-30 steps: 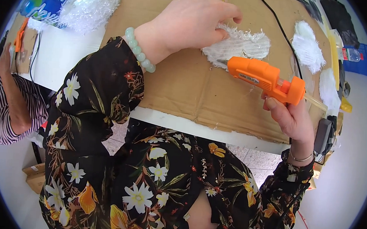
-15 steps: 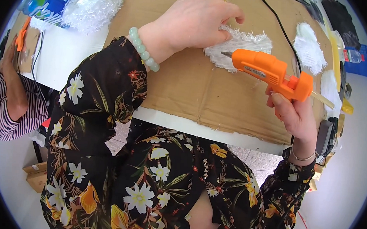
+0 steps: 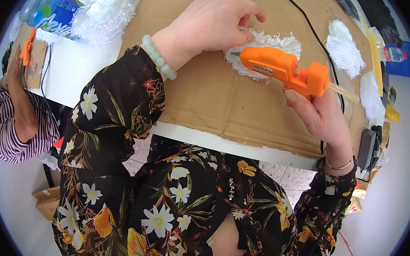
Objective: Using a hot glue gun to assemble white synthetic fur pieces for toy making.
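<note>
Right hand clasped round orange glue gun; left hand loose.
Head view: gun's grey nozzle points left over the white frayed piece (contact cannot be told from this angle), translucent glue stick protruding from the rear; left thumb lies at the piece's upper-left edge, forefinger parted from it, other fingers mostly hidden; piece lies flat on brown cardboard, partly covered by the gun; black cable runs to its right, with a fluffy white piece beyond; blue-labelled plastic bottle stands at upper left.
</note>
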A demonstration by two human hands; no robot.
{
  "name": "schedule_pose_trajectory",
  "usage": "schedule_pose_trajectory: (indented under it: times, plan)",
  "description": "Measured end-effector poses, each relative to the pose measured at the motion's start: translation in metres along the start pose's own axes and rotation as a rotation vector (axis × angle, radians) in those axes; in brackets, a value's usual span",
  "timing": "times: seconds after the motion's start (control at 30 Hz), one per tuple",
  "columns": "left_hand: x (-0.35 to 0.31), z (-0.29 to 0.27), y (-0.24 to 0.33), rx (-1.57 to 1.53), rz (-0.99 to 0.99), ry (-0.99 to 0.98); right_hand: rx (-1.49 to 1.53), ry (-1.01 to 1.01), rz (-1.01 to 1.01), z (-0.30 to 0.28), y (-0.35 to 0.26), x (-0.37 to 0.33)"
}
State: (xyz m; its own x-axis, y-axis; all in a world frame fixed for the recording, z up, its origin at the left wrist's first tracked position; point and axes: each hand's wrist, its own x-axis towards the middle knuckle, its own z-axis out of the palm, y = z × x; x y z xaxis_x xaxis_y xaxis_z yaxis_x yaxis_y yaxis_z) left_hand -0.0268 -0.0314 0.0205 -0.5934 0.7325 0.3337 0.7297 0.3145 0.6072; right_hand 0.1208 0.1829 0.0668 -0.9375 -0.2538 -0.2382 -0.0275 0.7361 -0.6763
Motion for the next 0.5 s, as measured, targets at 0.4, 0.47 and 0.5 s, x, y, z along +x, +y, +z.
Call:
schedule_pose_trajectory:
  times: [0.4,0.47,0.5]
  plan:
    - [0.0039,-0.0017,0.0026,-0.01,-0.019,-0.03,-0.014,0.008,-0.011,-0.0005,-0.0068,0.0015]
    - [0.0037,-0.001,0.0022,-0.019,-0.028,-0.035,-0.028,0.006,-0.011,-0.0007,-0.0061,0.0041]
    - [0.0028,0.0001,0.0012,-0.008,-0.026,-0.027,-0.018,-0.001,-0.002,-0.0009,-0.0054,0.0058]
